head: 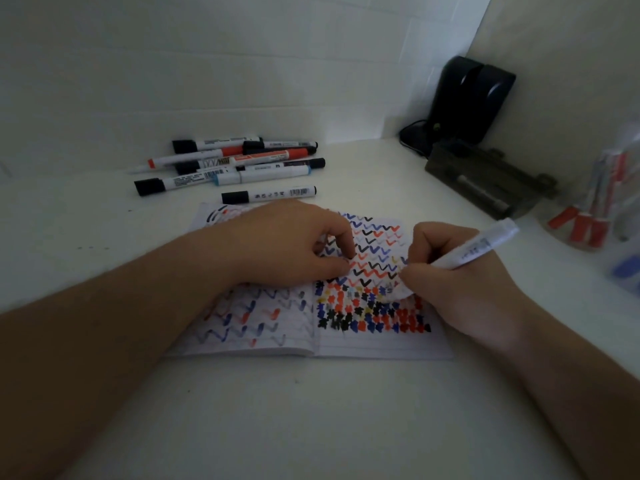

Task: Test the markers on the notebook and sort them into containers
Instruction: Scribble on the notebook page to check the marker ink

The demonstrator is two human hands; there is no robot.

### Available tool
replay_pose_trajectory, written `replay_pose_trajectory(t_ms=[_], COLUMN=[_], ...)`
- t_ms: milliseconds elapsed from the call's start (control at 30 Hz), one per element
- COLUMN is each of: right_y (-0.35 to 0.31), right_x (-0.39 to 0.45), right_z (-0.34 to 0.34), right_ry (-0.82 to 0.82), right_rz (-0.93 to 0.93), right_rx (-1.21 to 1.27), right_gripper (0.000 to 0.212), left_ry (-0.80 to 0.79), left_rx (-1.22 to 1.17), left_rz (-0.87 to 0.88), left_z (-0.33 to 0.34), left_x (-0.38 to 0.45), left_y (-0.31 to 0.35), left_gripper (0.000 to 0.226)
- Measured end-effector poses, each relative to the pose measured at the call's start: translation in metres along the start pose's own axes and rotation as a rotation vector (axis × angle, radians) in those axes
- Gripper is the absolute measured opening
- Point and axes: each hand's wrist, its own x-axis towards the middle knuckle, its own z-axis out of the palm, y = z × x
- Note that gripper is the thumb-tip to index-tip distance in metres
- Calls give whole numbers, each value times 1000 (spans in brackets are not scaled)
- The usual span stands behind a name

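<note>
Gripping a white marker (474, 249) in my right hand (460, 282) over the open notebook (346, 344), left hand (291, 244) curled, pressing the page, barrel print too blurry to read, tip hidden by fingers.

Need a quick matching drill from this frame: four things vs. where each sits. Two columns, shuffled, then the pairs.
Things:
1. left hand
2. right hand
3. loose markers
4. clear container

Places:
A. far right edge, red-capped markers inside
B. piled beyond the notebook
C. resting on the page
D. gripping a white marker, tip at the page

Pairs: 1-C, 2-D, 3-B, 4-A
</note>
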Motion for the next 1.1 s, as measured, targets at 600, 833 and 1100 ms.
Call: replay_pose_trajectory(t_ms=[600,833,1100], right_y=[5,7,8], right_x=[7,9,8], right_z=[-14,-13,-12], right_ry=[-1,43,35], right_rz=[31,55,32], right_rx=[797,806,670], right_gripper=[17,16,7], left_ry=[129,120,122], left_rx=[-520,-535,-514], left_rz=[101,137,123], left_z=[-6,-5,-2], left_x=[-6,-9,-6], left_y=[9,16,17], left_gripper=[21,19,17])
